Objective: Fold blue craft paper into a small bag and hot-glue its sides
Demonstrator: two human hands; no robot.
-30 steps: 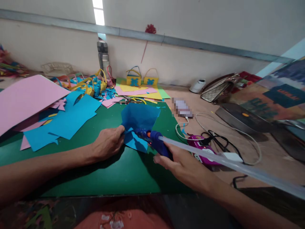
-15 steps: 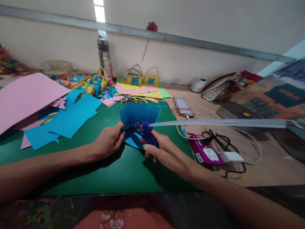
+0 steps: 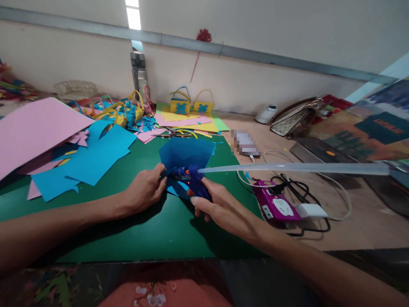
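My left hand (image 3: pixel 147 187) pinches the left edge of a folded piece of blue paper (image 3: pixel 187 151), which stands partly upright on the green board (image 3: pixel 134 238). In my right hand (image 3: pixel 212 198) is a blue hot glue gun (image 3: pixel 193 179), fingers wrapped round its handle. Its nozzle end points left, at the paper close to my left fingers; the very tip is hard to make out. A long clear glue stick (image 3: pixel 287 169) juts out from the back of the gun to the right. A small orange-red light shows on the gun's body.
Blue sheets (image 3: pixel 99 153) and a pink sheet (image 3: pixel 41 128) lie at left. Behind stand small yellow paper baskets (image 3: pixel 180 106), with scissors (image 3: pixel 172 134) before them. A purple power strip (image 3: pixel 275 202) with cables, a phone (image 3: pixel 245 143) and a handbag (image 3: pixel 297 117) are at right.
The glue gun and my right hand have shifted very slightly left, and the glue stick's far end has dipped a little. My left hand keeps its hold on the blue paper.
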